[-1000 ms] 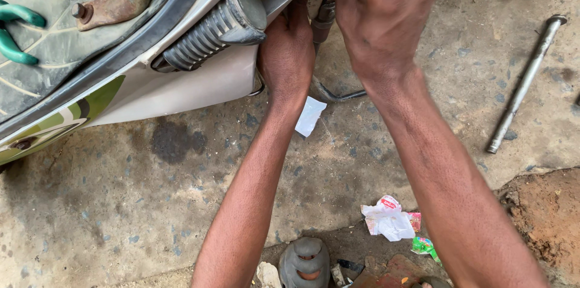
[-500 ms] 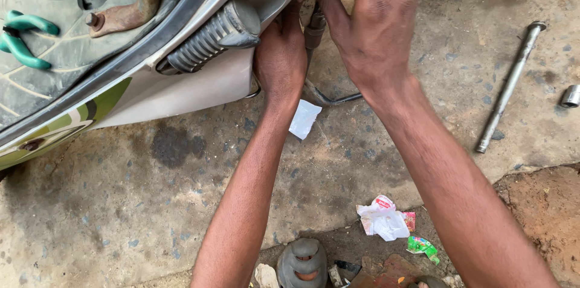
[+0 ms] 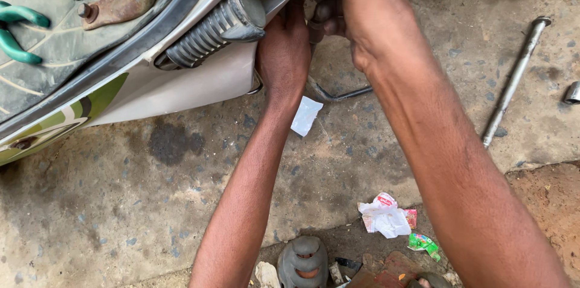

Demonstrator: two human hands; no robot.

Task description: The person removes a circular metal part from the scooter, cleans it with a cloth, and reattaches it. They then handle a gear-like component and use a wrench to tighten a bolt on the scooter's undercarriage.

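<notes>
— What has moved?
— Both hands have crept higher under the white scooter body panel (image 3: 181, 85).
— Fingers?
— Right hand (image 3: 362, 10) is curled round a dark metal part (image 3: 316, 28); left hand (image 3: 284, 52): cannot tell.

Soft, even daylight, bright without glare; faint shadows lie on the grey concrete floor (image 3: 181, 215), and the picture is sharp throughout.
</notes>
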